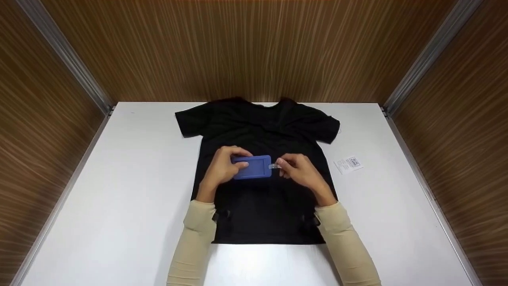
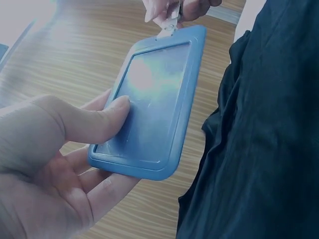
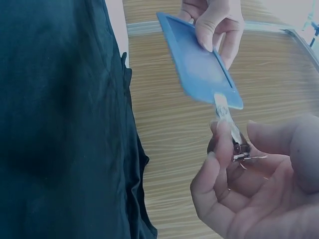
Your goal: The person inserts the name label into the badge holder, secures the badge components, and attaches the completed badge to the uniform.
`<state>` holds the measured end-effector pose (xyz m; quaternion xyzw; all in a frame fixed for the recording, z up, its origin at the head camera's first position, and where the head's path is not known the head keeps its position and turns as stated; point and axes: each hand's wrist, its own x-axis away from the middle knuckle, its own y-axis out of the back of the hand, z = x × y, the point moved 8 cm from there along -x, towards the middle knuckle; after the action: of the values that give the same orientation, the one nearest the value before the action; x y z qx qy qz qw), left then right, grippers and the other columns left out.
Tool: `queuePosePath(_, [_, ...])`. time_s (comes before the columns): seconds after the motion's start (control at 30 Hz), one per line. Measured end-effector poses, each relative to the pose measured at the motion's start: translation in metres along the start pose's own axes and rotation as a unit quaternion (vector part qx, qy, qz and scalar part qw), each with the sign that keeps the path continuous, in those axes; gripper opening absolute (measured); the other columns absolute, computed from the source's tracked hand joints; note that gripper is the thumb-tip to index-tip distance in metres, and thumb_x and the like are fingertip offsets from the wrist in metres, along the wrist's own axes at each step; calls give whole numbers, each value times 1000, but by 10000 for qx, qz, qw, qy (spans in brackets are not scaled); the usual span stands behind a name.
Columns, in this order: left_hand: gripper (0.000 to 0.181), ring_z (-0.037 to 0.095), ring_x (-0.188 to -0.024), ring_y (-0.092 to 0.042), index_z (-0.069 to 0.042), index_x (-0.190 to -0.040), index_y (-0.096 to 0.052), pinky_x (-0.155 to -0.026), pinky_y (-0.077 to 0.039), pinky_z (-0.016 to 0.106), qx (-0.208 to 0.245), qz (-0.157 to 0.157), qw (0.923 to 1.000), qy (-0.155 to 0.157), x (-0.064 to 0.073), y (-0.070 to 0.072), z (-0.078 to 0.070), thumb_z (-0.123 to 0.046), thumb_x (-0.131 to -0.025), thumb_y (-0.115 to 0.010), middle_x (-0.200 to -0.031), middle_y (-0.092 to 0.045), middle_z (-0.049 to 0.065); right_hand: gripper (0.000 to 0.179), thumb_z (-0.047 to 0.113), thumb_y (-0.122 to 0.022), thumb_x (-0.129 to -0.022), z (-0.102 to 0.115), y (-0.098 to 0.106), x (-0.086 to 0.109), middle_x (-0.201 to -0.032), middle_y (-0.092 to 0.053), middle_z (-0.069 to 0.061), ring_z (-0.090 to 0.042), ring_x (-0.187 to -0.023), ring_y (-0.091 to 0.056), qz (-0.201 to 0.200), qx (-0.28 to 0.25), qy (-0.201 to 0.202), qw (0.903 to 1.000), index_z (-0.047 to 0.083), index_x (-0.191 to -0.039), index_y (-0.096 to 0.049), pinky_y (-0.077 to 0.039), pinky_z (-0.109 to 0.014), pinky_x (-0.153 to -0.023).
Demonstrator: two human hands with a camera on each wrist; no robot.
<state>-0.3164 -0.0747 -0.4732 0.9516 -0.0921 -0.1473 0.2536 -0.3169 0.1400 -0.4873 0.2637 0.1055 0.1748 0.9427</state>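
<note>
Above the black T-shirt (image 1: pixel 264 202) on the white table (image 1: pixel 139 178) — paper label (image 1: pixel 349 165) off to the right — I've got the blue badge holder (image 1: pixel 257 167) by its left end, left hand (image 1: pixel 224 167) gripping, thumb on the front. Right hand (image 1: pixel 299 170) pinches the metal clip (image 3: pixel 241 148) on the clear strap (image 3: pixel 226 115); my fingers partly hide it. Glare washes out the window (image 2: pixel 149 104) in left wrist view; both wrist views crop the shirt. Long axis runs left-right, strap end pointing right.

Card (image 1: pixel 343 166) w/ QR-type code (image 1: pixel 354 162); txt illegible
</note>
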Motion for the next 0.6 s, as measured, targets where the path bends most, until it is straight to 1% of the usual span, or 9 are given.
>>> queuePosePath(0.07, [23,25,-102,-69,-10,-102,-81,-97,-55,44,-2,-10,10000,-35,0,0,0,5,-86,-78,-108,-78,8,28,18,-60,-105,0,-1,0,-73,-68,-12,-10,-62,-59,-4,-15,-37,10000,-1,-88,-72,-51,-19,-60])
queuePosePath(0.27, [21,25,-102,-70,-8,-99,-81,-98,-55,44,9,-61,9999,-118,0,0,-1,7,-84,-78,-104,-78,9,33,17,-61,-104,-2,-3,1,-69,-62,-3,-8,-60,-54,11,148,-163,9998,-5,-81,-70,-46,-19,-58])
queuePosePath(0.4, [20,25,-101,-70,-8,-96,-81,-97,-55,45,-32,-128,9998,-141,0,1,-1,7,-83,-78,-101,-78,8,28,14,-63,-103,-2,-3,1,-73,-65,-5,-7,-63,-56,70,35,-225,9997,-6,-87,-72,-48,-18,-60])
queuePosePath(0.5, [19,25,-96,-70,-9,-93,-81,-93,-57,44,-43,-140,9998,-129,0,1,-1,7,-84,-78,-98,-77,8,23,11,-64,-101,-3,-2,1,-79,-69,-9,-6,-66,-59,81,-250,-346,9991,-10,-98,-74,-51,-18,-63])
queuePosePath(0.6, [18,24,-92,-71,-10,-90,-81,-89,-59,44,-39,-116,9998,-125,0,1,-1,7,-83,-78,-95,-77,7,22,8,-65,-100,-3,-1,1,-84,-73,-15,-5,-68,-62,89,-449,-380,9982,-11,-103,-74,-54,-17,-66])
